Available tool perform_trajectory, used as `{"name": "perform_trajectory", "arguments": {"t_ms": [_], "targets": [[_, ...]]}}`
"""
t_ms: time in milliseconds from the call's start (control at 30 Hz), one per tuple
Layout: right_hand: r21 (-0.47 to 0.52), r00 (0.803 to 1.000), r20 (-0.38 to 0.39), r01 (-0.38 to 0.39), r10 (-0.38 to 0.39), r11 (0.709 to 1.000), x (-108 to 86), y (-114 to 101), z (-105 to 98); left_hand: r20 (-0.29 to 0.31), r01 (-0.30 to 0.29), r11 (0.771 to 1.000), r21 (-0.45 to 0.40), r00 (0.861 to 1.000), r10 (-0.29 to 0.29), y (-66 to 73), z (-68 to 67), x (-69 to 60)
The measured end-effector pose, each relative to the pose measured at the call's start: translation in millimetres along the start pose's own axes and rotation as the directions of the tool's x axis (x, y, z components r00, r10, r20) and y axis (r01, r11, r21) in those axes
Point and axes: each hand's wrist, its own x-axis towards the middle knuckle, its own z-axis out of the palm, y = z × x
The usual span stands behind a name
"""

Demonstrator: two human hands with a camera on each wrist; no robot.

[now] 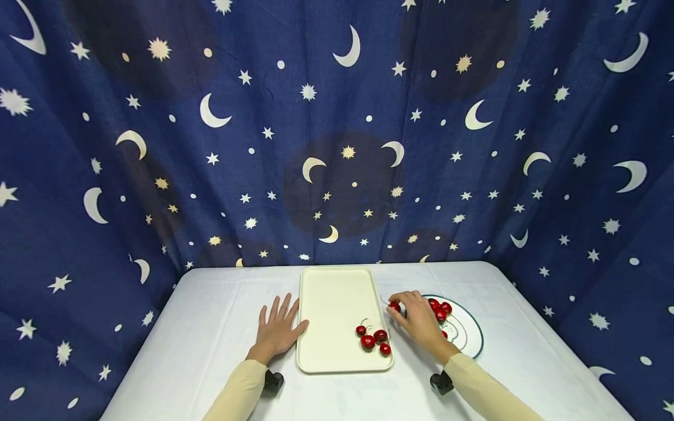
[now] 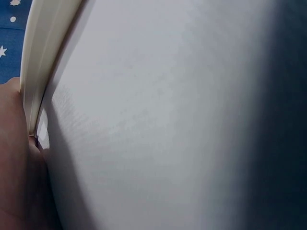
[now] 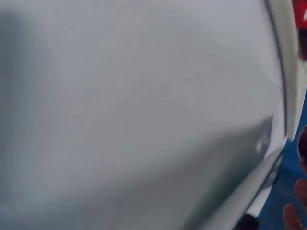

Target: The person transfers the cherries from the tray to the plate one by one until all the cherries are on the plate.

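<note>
Well, mid-transfer I'd guess: my right hand pinches a cherry right of the tray (left hand spread wide); next needs gentle leftward lowering.

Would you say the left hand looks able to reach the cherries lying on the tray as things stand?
Probably yes: the left hand holds nothing and rests at the left edge of the tray, with only bare tray surface apparently between it and those cherries.
</note>
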Motion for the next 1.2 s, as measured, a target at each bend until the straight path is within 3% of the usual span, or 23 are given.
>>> {"name": "perform_trajectory", "arguments": {"t_ms": [300,567,900,1200], "targets": [[-0.025,0.996,-0.036,-0.078,0.077,0.997,-8.2,22.3,-8.8,-0.002,-0.011,1.000,-0.018,1.000,0.011,-2.1,2.9,1.2],[-0.083,0.978,0.026,-0.205,0.208,0.975,-14.4,36.0,-12.9,-0.015,-0.020,0.999,-0.039,1.000,0.019,-0.8,2.2,-3.8],[-0.145,0.966,0.036,-0.249,0.256,0.958,-17.1,42.0,-12.9,-0.019,-0.020,1.000,-0.015,1.000,0.020,0.0,-0.4,-0.5],[-0.151,0.972,0.001,-0.234,0.237,0.960,-16.0,36.1,-10.0,-0.009,-0.002,0.999,0.034,1.000,0.003,-11.3,14.4,10.4]]}}
